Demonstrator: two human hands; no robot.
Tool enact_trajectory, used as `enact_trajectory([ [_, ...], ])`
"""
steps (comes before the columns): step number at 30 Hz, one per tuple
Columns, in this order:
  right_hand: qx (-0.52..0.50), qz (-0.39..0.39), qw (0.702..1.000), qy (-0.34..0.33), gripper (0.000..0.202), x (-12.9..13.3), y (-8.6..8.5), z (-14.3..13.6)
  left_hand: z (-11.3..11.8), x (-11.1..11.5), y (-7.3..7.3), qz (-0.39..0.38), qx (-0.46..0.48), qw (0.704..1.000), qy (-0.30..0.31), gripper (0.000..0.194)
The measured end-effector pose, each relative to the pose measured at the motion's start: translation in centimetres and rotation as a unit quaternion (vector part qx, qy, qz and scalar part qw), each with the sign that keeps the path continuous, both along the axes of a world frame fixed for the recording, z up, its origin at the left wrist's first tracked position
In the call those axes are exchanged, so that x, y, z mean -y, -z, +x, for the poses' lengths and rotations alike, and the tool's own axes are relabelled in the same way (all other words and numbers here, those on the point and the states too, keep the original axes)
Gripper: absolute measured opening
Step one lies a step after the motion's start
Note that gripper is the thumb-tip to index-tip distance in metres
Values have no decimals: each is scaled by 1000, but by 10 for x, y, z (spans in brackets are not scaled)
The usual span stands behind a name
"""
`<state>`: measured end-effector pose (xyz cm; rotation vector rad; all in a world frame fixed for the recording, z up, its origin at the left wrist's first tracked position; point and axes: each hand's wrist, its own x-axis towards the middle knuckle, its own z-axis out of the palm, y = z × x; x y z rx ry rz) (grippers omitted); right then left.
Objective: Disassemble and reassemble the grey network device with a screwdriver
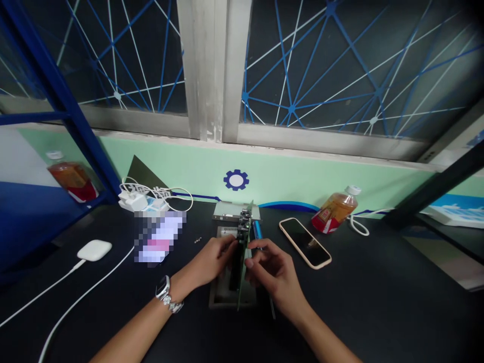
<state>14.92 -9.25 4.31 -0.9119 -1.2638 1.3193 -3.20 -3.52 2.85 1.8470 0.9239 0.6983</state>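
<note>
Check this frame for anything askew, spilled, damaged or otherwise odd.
A blocky, pixelated patch left of the left hand looks odd, masking what lies beneath. Small metal pieces lie loose on the table. No spill or damage shows.

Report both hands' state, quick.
Left hand: partly closed, on the left side of the upright circuit board.
Right hand: fingers curled, at the board's right side; whether it grips cannot be told.

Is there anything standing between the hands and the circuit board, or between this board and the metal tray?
Nothing visible does. The left hand and right hand are at opposite faces of the circuit board, upright over the metal tray. The blue-handled tool lies to the side. Part of the tray is hidden.
</note>
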Motion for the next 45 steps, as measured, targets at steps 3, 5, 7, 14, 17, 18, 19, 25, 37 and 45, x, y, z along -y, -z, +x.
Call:
enact_trajectory([
  [3,3,6,1000,-3,28,2,-1,-1,1,1,1,-1,-4,1000,2,42],
  [5,16,10,1000,6,26,3,-1,0,1,1,2,-6,-12,1000,-1,41],
  [7,32,11,999,20,25,2,0,2,2,0,3,-2,-22,1000,-12,39],
  [14,-48,-36,995,80,22,-12,-3,13,-6,-11,7,108,-4,991,-81,35],
  [17,-117,-102,985,72,18,-15,-6,15,-15,-17,5,218,13,970,-104,29],
  [18,-134,-123,981,68,18,-15,-7,14,-17,-18,4,262,15,960,-99,38],
  [19,-147,-141,977,63,17,-15,-8,13,-19,-19,2,301,16,949,-91,44],
  [25,-198,-193,961,28,16,-14,-9,10,-22,-15,-8,430,32,900,-58,29],
  [37,-189,-173,962,94,33,-27,-3,27,-25,-15,-12,474,78,870,-113,21],
  [45,-28,30,977,210,48,-10,-4,19,-26,-14,-13,470,44,874,-116,19],
])
